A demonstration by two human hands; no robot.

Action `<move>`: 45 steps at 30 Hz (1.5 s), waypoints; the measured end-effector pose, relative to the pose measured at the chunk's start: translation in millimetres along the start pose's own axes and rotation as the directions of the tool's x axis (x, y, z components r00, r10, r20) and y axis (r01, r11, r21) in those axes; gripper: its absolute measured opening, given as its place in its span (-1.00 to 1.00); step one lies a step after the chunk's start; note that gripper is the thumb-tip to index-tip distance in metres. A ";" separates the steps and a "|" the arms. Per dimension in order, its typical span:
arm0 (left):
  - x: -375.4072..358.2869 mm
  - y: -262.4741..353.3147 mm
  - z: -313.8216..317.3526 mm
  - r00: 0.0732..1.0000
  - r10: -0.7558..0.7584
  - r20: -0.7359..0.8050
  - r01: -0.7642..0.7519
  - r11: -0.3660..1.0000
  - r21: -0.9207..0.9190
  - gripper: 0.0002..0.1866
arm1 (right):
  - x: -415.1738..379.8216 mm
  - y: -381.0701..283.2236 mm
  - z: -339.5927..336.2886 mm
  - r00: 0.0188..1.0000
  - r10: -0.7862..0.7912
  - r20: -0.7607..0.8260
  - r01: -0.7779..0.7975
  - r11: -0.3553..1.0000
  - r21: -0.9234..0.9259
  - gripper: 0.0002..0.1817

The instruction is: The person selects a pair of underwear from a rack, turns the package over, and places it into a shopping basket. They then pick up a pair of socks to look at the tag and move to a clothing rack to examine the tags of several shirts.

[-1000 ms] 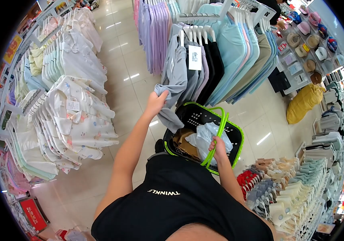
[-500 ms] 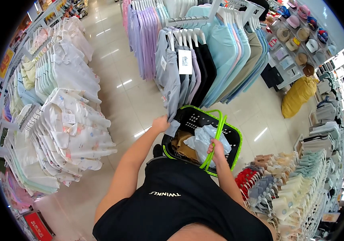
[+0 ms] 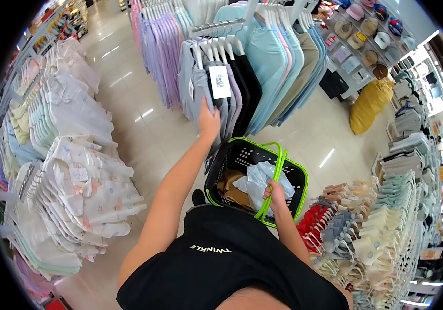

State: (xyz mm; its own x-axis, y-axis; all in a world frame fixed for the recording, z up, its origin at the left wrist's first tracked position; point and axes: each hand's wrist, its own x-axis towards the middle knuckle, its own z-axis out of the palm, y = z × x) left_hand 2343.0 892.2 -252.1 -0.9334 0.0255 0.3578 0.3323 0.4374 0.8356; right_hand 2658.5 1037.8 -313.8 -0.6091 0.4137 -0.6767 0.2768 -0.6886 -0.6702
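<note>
My left hand point(image 3: 209, 123) reaches up to a grey long-sleeved shirt point(image 3: 186, 72) at the front of a hanging rack. Its thumb and fingers close on the cloth just below a white tag point(image 3: 220, 82); part of the fingers is hidden. My right hand point(image 3: 275, 195) grips the bright green handles point(image 3: 282, 168) of a black shopping basket point(image 3: 302, 178) with a green rim. Inside the basket lie a pale blue plastic bag point(image 3: 263, 178) and something brown point(image 3: 234, 190).
Floral white shirts point(image 3: 84, 178) hang on a rack at left. Lilac tops point(image 3: 162, 57) and light blue tops point(image 3: 268, 67) hang ahead. A yellow sack point(image 3: 370, 107) stands on the floor at right. Small garments point(image 3: 371, 227) hang near my right arm.
My left hand has left the grey shirt's lower sleeve and moved up to its front. My right hand keeps its hold on the basket handles. The view has shifted slightly.
</note>
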 end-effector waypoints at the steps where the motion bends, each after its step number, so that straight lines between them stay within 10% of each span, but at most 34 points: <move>1: -1.9 -1.2 -2.7 0.994 -0.106 0.032 0.103 0.991 0.088 -0.30 | -1.0 0.4 0.4 1.000 0.001 -0.006 -0.001 1.000 0.017 -0.86; 10: -29.2 -104.3 -15.8 0.988 -0.084 0.131 0.046 0.962 0.269 -0.74 | -10.3 6.1 7.2 0.998 -0.051 -0.041 0.055 0.993 0.105 -0.83; 17: -62.9 -128.3 -24.1 0.907 -0.149 0.394 -0.026 0.914 0.405 -0.68 | -12.4 12.5 21.8 0.996 -0.056 -0.066 0.062 0.992 0.106 -0.84; 25: -155.8 -62.7 -66.7 0.532 -0.212 0.820 -0.008 0.967 0.255 -0.33 | -12.2 27.0 35.6 0.996 -0.070 -0.060 0.073 0.996 0.054 -0.85; 29: -179.1 -30.1 -68.5 0.106 0.035 0.994 0.469 0.880 -0.081 -0.47 | -20.0 27.1 49.7 0.997 -0.066 -0.050 0.068 0.997 0.030 -0.85; 31: -182.6 -8.1 -71.9 -0.120 -0.055 0.991 0.676 0.727 0.123 -0.49 | -20.1 28.9 56.4 0.996 -0.070 -0.051 0.072 0.997 0.034 -0.85; 37: -189.3 -18.7 -49.3 -0.235 0.024 0.972 0.658 0.740 0.141 -0.60 | -16.3 30.2 64.5 0.996 -0.079 -0.039 0.079 0.997 -0.001 -0.86; 45: -199.4 -24.9 -53.9 -0.092 -0.174 0.981 0.760 0.624 0.182 -0.55 | -4.8 34.1 73.0 0.999 -0.042 -0.012 0.041 0.999 -0.030 -0.86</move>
State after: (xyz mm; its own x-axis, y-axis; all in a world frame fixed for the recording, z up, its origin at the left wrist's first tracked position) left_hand 2528.1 827.7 -321.7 -0.1047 0.8030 -0.5866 -0.5264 0.4557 0.7178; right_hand 2616.6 968.9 -311.1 -0.6110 0.4494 -0.6517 0.2734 -0.6528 -0.7065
